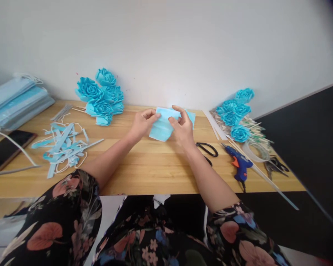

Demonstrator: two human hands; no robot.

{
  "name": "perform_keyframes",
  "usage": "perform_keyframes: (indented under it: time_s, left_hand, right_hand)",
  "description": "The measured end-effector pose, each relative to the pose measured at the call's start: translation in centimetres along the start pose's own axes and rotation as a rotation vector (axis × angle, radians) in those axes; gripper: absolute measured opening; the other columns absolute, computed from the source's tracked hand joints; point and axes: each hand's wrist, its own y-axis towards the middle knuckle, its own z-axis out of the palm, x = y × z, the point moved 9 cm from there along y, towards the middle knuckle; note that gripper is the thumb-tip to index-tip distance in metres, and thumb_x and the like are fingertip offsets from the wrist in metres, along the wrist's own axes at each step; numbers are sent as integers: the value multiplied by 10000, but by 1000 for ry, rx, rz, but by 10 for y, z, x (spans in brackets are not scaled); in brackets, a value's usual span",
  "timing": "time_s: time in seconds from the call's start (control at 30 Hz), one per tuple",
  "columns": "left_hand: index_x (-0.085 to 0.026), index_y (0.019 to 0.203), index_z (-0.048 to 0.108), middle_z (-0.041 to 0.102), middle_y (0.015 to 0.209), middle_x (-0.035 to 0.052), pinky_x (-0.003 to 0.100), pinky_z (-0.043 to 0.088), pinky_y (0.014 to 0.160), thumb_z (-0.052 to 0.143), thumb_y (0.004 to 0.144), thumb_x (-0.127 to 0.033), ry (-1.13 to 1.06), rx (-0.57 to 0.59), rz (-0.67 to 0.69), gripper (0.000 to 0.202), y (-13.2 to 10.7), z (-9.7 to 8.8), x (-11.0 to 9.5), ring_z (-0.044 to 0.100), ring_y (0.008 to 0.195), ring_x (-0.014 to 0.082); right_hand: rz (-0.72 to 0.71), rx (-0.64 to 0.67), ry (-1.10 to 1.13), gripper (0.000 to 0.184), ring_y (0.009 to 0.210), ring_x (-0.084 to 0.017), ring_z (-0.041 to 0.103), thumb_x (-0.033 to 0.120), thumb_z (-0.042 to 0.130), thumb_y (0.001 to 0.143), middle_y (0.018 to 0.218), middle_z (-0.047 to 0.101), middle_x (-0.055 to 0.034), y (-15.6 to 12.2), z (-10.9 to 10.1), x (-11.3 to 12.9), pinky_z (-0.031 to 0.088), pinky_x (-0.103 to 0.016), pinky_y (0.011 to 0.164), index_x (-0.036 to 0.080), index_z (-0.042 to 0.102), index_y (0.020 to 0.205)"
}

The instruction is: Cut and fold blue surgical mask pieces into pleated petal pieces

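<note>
Between my two hands, above the middle of the table, is a light-blue piece of face-mask fabric with faint creases. My left hand pinches its left edge between thumb and fingers. On the other side my right hand grips the upper right part, thumb in front and index finger curved over the top. Behind the right hand another blue fabric piece shows in part. Black-handled scissors lie beside my right wrist, their blades hidden by the forearm.
Blue fabric roses stand at the back left, more roses at the right. Cut strips and ear loops, a phone and stacked masks are left. A blue glue gun, sticks and pliers lie right.
</note>
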Motion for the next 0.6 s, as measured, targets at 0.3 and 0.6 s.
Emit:
perform_keyframes:
  time_s: [0.3, 0.6]
  left_hand:
    - [-180, 700, 529, 469, 684, -23, 240, 393, 656, 736, 745, -536, -212, -108, -31, 413, 3, -12, 9, 421, 646, 100]
    - [-218, 721, 370, 367, 669, -17, 264, 339, 621, 481, 901, -569, 70, -253, -76, 410, 1, -24, 25, 388, 650, 138]
  right_hand:
    - [252, 143, -60, 342, 873, -226, 678, 484, 739, 731, 875, 752, -31, -13, 31, -43, 540, -350, 809, 183, 704, 889]
    - [-76, 196, -772, 398, 587, -202, 582, 425, 659, 823, 566, 603, -42, -23, 57, -22, 390, -309, 573, 220, 506, 518]
